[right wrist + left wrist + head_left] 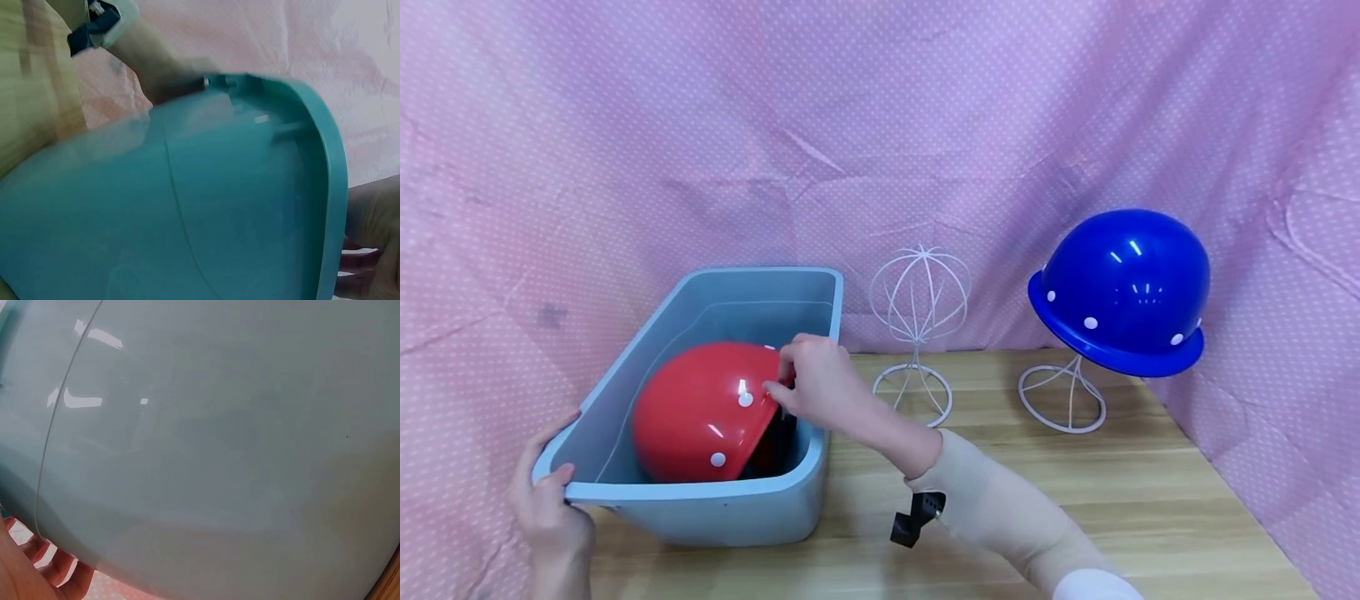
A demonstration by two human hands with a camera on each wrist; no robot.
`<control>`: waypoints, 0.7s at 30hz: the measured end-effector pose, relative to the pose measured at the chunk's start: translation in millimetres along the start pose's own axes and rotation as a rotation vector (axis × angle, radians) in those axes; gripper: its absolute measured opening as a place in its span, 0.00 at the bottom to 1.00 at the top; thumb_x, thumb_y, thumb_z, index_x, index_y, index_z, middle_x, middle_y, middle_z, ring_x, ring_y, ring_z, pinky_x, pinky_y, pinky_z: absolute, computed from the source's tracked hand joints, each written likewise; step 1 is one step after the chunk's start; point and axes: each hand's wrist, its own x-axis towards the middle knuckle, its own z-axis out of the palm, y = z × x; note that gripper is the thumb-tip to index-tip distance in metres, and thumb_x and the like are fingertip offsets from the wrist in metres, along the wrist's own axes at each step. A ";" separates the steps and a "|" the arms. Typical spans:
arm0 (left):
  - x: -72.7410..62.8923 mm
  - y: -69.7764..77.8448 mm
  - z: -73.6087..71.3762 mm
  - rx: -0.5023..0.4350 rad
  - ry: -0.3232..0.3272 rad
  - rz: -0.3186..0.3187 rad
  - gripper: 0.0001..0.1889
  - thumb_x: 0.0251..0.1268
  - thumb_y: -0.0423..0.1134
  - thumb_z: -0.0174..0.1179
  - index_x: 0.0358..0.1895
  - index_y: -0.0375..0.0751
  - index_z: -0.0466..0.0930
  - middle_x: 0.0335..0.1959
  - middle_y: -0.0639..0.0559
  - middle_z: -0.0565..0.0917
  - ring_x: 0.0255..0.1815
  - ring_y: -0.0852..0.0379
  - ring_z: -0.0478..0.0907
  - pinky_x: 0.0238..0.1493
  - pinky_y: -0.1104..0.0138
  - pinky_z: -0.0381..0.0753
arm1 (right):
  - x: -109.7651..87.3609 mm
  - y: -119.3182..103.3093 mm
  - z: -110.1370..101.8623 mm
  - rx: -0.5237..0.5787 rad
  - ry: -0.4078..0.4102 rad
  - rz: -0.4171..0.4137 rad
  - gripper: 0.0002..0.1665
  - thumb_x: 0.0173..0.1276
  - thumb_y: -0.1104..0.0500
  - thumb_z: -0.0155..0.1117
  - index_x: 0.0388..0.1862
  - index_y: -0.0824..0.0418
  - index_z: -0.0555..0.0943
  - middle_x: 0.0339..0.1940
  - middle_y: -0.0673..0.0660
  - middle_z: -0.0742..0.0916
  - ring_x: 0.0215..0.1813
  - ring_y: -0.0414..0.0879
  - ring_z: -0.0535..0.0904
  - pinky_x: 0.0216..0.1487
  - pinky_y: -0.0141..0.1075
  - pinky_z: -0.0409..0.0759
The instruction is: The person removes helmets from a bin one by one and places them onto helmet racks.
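A red hard hat (692,408) with white buttons lies tilted inside a blue-grey plastic bin (700,493). My right hand (820,379) reaches over the bin's right rim and pinches the hat's brim edge between thumb and fingers. At the near left corner, my left hand (553,508) grips the bin's rim, thumb on top. The left wrist view is mostly filled by the bin's wall (219,437), with the left hand's fingers (53,569) curled at its edge. The right wrist view, somewhat blurred, shows the bin wall (125,212) and my right hand (378,237) beside the rim.
Right of the bin stands a bare white wire stand (917,333). A blue hard hat (1131,283) sits on another wire stand (1070,425) farther right. All stand on a wooden table (1000,400) against pink dotted cloth (880,125).
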 end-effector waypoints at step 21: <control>2.0 -3.9 1.1 -0.084 -0.011 0.029 0.29 0.45 0.22 0.32 0.52 0.15 0.73 0.46 0.38 0.83 0.46 0.52 0.81 0.42 0.73 0.75 | 45.0 22.3 7.2 0.568 -0.387 0.346 0.34 0.58 0.59 0.69 0.62 0.63 0.68 0.41 0.54 0.84 0.33 0.41 0.83 0.34 0.31 0.81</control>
